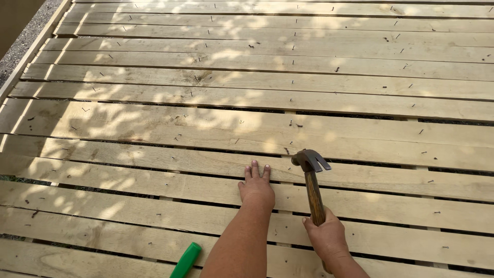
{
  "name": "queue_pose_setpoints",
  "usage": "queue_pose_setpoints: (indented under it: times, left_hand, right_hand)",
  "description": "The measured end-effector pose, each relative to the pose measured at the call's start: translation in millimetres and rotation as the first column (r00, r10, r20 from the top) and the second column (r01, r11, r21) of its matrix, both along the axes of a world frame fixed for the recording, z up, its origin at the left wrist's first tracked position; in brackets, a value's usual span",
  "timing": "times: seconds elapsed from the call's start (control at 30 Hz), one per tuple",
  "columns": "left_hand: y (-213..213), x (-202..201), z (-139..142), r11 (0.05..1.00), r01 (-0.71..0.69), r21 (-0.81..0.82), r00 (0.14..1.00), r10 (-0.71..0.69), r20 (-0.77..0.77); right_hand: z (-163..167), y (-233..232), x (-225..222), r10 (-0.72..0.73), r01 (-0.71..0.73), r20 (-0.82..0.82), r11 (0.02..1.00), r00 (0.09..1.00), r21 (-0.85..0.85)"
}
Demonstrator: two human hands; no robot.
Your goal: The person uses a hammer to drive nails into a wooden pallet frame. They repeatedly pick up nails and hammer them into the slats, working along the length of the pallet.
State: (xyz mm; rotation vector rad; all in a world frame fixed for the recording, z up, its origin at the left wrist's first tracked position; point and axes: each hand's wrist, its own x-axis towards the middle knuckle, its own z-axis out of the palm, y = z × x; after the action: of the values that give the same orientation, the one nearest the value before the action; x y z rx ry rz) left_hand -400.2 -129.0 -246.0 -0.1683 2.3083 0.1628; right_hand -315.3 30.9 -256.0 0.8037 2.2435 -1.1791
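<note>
My right hand [325, 235] grips the wooden handle of a claw hammer [310, 175]. Its dark steel head hangs just above a board, claw pointing right. My left hand [256, 186] lies flat on a pale wooden plank [154, 190] just left of the hammer head, fingers pointing away from me and holding nothing. The planks form a wide slatted deck [247, 87] running left to right, with narrow dark gaps between them. Small nails stick out of the boards in many places.
A green handle-like object [187, 260] lies on the planks at the bottom, left of my left arm. Several bent or loose nails [293, 124] dot the boards. The deck's left edge [28, 54] borders grey gravel. Leaf shadows fall across the wood.
</note>
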Motion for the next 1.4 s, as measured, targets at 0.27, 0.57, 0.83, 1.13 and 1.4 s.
queue_pose_setpoints:
  times: [0.27, 0.57, 0.83, 1.13, 1.4]
  left_hand:
    - [-1, -5, -1, 0.999, 0.03, -0.018, 1.0, -0.03, 0.01]
    - [-1, -7, -5, 1.0, 0.002, -0.001, 1.0, -0.002, 0.021]
    - [-1, -9, -8, 1.0, -0.018, 0.005, 1.0, 0.018, 0.012]
    - [-1, -9, -2, 1.0, -0.017, 0.0, 0.999, 0.017, 0.044]
    - [0, -12, -5, 1.0, -0.015, -0.001, 1.0, 0.015, 0.021]
  right_hand:
    - [3, 1, 5, -0.026, 0.032, -0.194, 0.999, 0.981, 0.025]
    - [-11, 4, 2, -0.003, 0.005, -0.126, 1.0, 0.992, 0.012]
    - [1, 6, -14, 0.271, -0.275, 0.047, 0.941, 0.961, 0.196]
    - [10, 5, -10, 0.269, -0.303, 0.188, 0.935, 0.945, 0.185]
    - [1, 2, -4, 0.125, -0.105, -0.198, 0.988, 0.972, 0.111]
